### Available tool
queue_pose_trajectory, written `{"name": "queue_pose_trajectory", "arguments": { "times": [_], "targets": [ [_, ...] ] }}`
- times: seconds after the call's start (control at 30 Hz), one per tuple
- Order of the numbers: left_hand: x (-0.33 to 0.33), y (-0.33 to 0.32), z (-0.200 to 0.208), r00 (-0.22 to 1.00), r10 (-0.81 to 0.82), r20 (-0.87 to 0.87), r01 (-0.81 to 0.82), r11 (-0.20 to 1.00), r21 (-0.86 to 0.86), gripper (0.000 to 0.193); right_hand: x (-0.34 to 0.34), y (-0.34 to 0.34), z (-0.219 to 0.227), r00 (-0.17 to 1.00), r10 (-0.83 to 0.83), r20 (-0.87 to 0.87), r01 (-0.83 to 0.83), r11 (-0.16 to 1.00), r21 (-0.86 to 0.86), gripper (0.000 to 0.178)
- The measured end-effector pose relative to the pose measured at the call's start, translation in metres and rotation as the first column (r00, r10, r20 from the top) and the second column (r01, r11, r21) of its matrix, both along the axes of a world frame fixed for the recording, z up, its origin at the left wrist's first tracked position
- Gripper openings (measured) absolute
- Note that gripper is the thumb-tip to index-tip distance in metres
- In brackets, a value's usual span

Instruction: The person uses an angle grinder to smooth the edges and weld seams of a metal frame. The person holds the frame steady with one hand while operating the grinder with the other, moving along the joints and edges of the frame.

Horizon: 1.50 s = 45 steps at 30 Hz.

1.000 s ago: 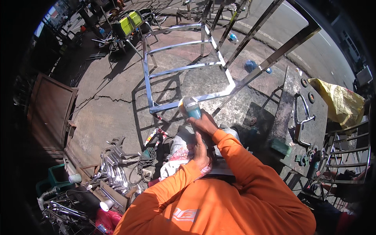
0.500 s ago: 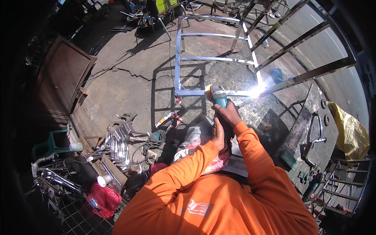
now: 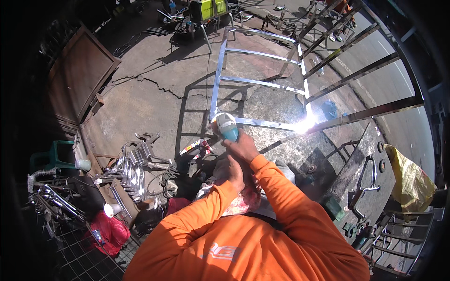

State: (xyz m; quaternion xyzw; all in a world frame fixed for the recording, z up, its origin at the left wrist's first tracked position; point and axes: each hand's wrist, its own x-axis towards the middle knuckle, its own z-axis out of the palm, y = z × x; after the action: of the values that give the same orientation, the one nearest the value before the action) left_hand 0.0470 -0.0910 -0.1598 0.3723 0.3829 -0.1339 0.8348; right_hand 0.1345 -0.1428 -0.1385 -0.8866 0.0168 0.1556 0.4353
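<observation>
While sun glares off the steel frame (image 3: pixel 262 84) on the cracked concrete floor (image 3: pixel 154 98), head view shows the right hand (image 3: pixel 241 147) wrapped around a teal-and-white angle grinder (image 3: pixel 225 125) at the frame's lower rail. Left hand (image 3: pixel 229 171) sits just behind, fingers curled, grip unclear. Scrap metal pile (image 3: pixel 133 166) lies to the left.

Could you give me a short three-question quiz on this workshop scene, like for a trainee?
1. True or false: the right hand grips a teal and white power tool.
2. What does the tool's tip rest against? A) the shiny metal frame B) a yellow bag C) a red bag
3. What colour are the person's sleeves?

Key: 1 true; 2 A; 3 orange.
</observation>
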Motion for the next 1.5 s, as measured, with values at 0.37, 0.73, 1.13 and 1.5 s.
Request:
{"name": "queue_pose_trajectory", "arguments": {
  "times": [0.37, 0.73, 1.13, 1.5],
  "targets": [
    [0.004, -0.115, -0.01, 0.603, -0.797, -0.003, 0.736, 0.555, 0.387, 0.092, -0.058, -0.192, -0.025, 0.912, -0.4, 0.09, 0.373, 0.9, 0.225, 0.033],
    [0.015, -0.093, -0.023, 0.607, -0.773, 0.183, 0.677, 0.624, 0.389, 0.087, -0.052, -0.174, -0.05, 0.725, -0.644, -0.244, 0.652, 0.527, 0.545, 0.031],
    [0.002, 0.023, -0.003, 0.956, -0.271, -0.114, 0.293, 0.913, 0.285, 0.08, 0.028, -0.016, -0.011, 0.995, 0.091, -0.042, -0.088, 0.992, 0.086, 0.071],
    [-0.007, 0.069, -0.053, 0.231, -0.874, -0.427, 0.144, -0.404, 0.904, 0.086, 0.212, 0.021, -0.027, 0.994, 0.02, 0.111, -0.032, 0.993, 0.111, 0.076]
  ]
}}
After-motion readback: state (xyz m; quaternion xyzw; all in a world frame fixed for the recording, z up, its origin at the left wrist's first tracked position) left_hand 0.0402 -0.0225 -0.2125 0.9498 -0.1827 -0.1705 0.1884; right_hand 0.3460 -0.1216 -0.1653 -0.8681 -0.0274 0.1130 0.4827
